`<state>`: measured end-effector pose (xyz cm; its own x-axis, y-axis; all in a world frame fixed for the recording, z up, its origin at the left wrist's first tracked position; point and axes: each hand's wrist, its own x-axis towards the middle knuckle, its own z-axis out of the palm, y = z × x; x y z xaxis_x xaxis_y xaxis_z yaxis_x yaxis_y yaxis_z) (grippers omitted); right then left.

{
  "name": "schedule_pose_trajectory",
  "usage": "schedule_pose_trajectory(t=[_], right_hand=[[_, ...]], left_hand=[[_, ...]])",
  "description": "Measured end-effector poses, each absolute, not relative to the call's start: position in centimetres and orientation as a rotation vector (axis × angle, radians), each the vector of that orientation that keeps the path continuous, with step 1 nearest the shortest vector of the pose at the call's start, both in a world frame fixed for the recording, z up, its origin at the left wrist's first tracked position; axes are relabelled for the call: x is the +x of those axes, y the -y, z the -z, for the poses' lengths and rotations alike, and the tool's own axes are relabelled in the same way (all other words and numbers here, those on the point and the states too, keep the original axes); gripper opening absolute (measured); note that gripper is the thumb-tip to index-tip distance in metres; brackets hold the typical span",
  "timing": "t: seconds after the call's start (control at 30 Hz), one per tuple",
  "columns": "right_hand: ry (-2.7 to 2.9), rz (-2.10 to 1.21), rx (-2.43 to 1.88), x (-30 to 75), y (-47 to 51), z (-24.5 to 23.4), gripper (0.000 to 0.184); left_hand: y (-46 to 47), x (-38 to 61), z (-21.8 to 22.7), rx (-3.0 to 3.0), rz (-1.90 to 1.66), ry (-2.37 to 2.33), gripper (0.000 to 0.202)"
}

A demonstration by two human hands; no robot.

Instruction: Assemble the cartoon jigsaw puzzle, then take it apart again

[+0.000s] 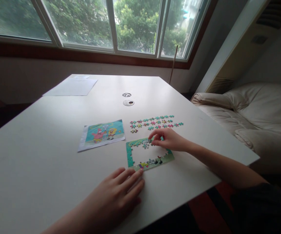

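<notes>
A jigsaw puzzle [130, 157] lies on the white table, its border joined and its middle mostly bare. Inside the top border sits a small joined patch with part of a pale figure. My right hand [168, 139] reaches over the upper right of the puzzle, thumb and forefinger pinched on what looks like a puzzle piece at the patch; the fingers partly hide it. Flat on the table, my left hand [123, 188] has its fingers stretched out, fingertips at the puzzle's lower left edge. Beyond the puzzle, several loose puzzle pieces [153, 123] lie in rows.
Left of the puzzle lies a printed cartoon picture [103, 132] on creased paper. White sheets [71, 87] rest at the far left of the table [45, 136]. Two round cable-hole fittings [128, 103] are set in the tabletop. A pale sofa [260, 117] stands at the right.
</notes>
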<state>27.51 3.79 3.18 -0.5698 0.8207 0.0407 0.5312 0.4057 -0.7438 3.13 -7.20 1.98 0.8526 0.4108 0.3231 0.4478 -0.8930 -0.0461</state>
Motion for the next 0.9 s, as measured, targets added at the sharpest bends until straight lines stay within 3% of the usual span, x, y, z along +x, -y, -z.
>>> schedule_pose_trajectory(t=[0.63,0.9], right_hand=[[2.334,-0.623,-1.222,26.6,-3.2,-1.9,0.014],[2.45,-0.456,-0.981,27.5,-3.5,-1.9,0.015]], left_hand=[[3.8,-0.1,-1.2,-2.839,0.532,0.94,0.028],[3.0,-0.6,-0.8,-2.861,0.53,0.968,0.031]])
